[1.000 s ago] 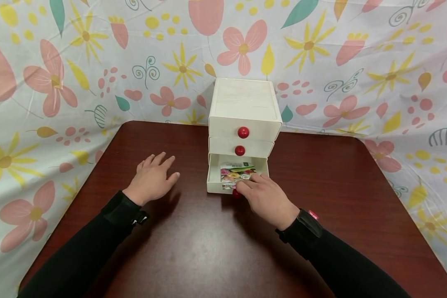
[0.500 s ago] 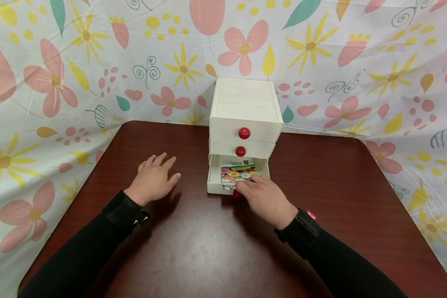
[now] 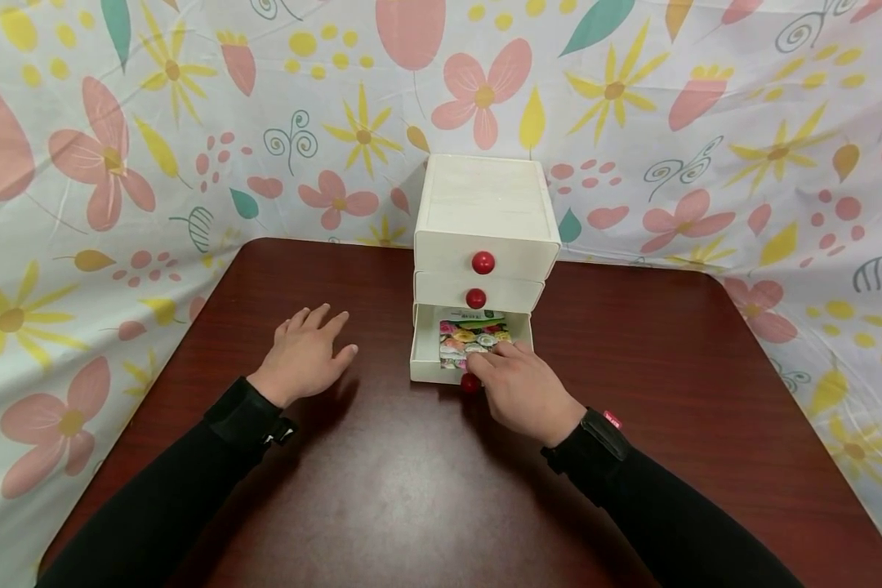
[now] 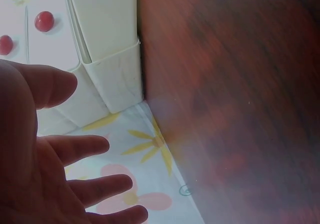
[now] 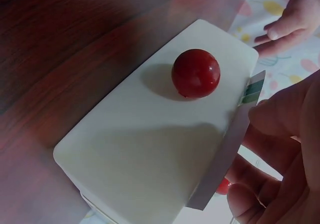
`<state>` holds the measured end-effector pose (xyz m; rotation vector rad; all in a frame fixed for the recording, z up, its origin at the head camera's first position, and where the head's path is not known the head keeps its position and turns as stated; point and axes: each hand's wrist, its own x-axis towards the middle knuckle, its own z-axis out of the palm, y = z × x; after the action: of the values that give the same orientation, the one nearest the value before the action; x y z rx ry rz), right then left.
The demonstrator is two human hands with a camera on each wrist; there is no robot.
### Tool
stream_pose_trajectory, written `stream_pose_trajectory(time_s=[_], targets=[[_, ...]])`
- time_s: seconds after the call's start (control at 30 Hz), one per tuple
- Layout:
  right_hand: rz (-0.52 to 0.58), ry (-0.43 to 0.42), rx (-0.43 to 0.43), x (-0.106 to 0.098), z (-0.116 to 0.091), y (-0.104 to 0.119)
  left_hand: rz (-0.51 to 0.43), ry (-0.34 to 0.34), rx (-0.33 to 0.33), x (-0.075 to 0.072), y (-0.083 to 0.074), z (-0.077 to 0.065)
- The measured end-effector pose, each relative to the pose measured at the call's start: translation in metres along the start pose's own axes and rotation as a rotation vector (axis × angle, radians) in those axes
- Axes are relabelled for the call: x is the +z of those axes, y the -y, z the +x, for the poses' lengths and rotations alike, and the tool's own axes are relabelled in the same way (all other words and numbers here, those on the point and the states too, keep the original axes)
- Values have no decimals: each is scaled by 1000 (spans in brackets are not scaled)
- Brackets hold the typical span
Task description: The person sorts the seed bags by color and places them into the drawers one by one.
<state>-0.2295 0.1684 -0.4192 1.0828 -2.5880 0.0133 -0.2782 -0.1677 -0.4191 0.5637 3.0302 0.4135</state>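
Observation:
In the head view a flat, flower-printed packet [image 3: 465, 339] lies in the pulled-out bottom drawer [image 3: 428, 372] of a small white drawer unit [image 3: 485, 196]. My right hand [image 3: 525, 392] reaches over the drawer's front right corner and pinches the packet's near edge. From the right wrist, thumb and fingers show on either side of the packet [image 5: 226, 149], just above the drawer front with its red knob [image 5: 195, 73]. My left hand [image 3: 303, 359] is held left of the unit, fingers spread, touching nothing that I can see; the left wrist view shows its fingers [image 4: 102, 190] apart.
Two upper drawers with red knobs [image 3: 483, 262] are closed above the open one. The unit stands at the back of a dark brown table [image 3: 382, 490]. A flower-patterned cloth [image 3: 265, 98] hangs behind and along the sides.
The packet has shifted slightly in the drawer; its barcode end has given way to a white and green header. Both hands have hardly moved.

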Motion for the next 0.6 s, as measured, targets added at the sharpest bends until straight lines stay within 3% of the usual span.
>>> stream_pose_trajectory(time_s=[0.37, 0.6], targets=[[42, 30, 36, 4, 0, 0, 8, 8, -6, 2, 0, -1], [87, 123, 70, 2, -2, 2, 8, 9, 5, 0, -2, -1]])
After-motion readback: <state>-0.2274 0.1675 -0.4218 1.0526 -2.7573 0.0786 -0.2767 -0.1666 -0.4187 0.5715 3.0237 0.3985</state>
